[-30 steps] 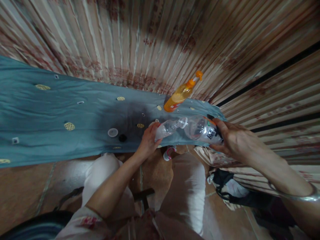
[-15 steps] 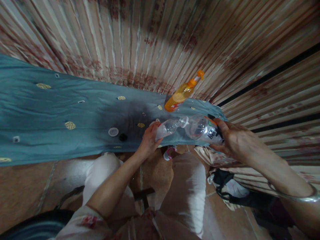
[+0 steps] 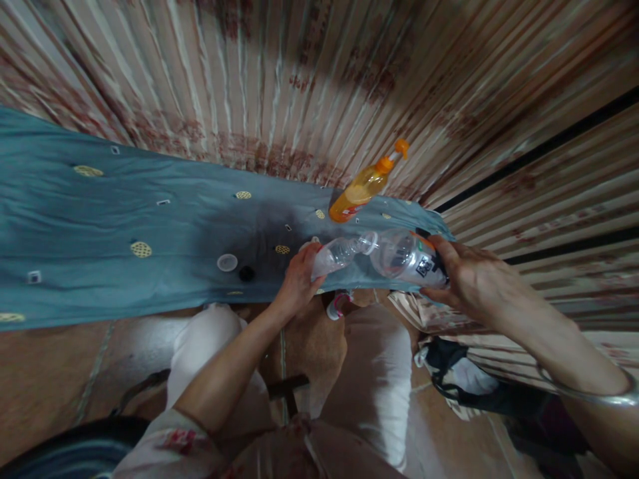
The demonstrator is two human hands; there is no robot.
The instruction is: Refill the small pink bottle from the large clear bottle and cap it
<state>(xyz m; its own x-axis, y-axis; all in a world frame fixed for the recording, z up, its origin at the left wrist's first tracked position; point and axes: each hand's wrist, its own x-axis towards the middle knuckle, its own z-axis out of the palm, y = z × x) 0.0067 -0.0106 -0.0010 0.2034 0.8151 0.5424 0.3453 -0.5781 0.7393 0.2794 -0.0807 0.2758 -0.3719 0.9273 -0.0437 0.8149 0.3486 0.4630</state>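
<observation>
My left hand (image 3: 300,271) is closed around the base of a small clear plastic bottle (image 3: 341,255), which lies nearly sideways in the air. Facing it, a larger clear bottle (image 3: 395,254) with a black-and-white label is gripped near its bottom by my right hand (image 3: 462,269). The two bottle mouths meet, the larger bottle tilted down to the left. Whether liquid passes between them I cannot tell. Left of my left hand, a whitish round cap or lid (image 3: 227,263) and a small black cap (image 3: 246,273) rest on the cloth.
An orange pump bottle (image 3: 357,194) stands on the teal cloth (image 3: 190,226) just beyond the held bottles. Behind the narrow covered surface hangs a pleated curtain (image 3: 279,86). A dark bag (image 3: 464,372) lies low on the right, and a black round object (image 3: 74,449) is at lower left.
The view has shifted very slightly. Both hands keep their hold, and the bottles stay mouth to mouth at about the same tilt.
</observation>
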